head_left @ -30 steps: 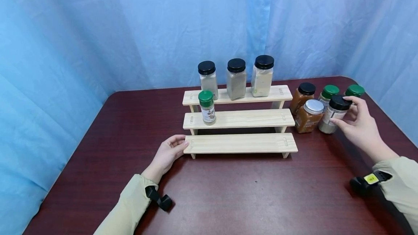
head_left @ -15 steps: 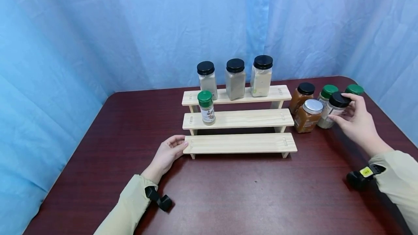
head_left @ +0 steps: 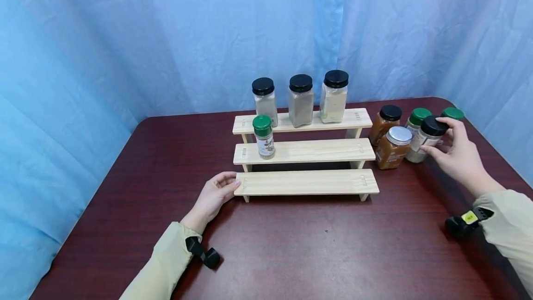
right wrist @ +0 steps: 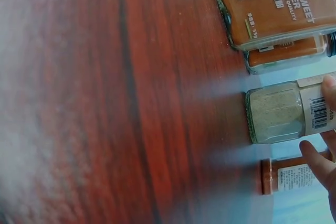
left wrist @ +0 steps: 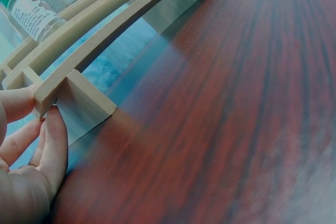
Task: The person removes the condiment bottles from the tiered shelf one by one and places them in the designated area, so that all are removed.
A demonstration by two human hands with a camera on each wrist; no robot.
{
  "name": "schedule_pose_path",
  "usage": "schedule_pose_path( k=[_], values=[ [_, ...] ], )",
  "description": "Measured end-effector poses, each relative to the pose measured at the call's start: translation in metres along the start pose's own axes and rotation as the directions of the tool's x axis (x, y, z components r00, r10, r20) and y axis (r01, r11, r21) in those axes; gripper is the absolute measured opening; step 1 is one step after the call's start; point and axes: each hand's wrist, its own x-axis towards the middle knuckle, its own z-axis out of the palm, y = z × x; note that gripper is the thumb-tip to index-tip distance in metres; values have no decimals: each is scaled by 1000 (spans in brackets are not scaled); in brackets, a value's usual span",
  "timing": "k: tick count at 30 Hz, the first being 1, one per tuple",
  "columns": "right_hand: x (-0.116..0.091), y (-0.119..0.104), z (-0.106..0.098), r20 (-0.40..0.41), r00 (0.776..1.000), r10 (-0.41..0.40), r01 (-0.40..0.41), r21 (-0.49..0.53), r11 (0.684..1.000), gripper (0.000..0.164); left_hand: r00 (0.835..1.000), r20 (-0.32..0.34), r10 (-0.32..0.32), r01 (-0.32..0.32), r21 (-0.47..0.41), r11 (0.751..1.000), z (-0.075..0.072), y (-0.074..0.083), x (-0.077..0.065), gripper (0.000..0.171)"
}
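Edging up the head view compared with a second ago, it's the black-lidded jar (head_left: 421, 141), pinched in the right grip (head_left: 460, 156)! It sits just right of the silver-lidded jar (head_left: 393, 148); whether it's off the bench (head_left: 325, 249), can't tell. Across we go: left grip (head_left: 211, 197) pinching the rack (head_left: 306, 183) at its front left end, thumb on top.

- Dark red-brown table (head_left: 291, 253), its grained top catching a pale shine
- Blue curtains (head_left: 187, 36) hanging in folds behind it and along both sides
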Motion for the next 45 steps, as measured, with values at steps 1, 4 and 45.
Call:
schedule_pose_path(
  k=[1,4,45],
  values=[
    [0,0,0,0,1000,1,-1,-4,1000,74,1000,-1,-2,2,-1,1000,0,0,0,30],
    [0,0,-1,5,1000,4,-4,-6,1000,74,1000,0,-7,7,4,1000,0,0,1,30],
    [4,-96,-10,-176,966,-188,199,42,979,54,1000,-4,-23,23,-7,1000,0,3,0,28]
  ],
)
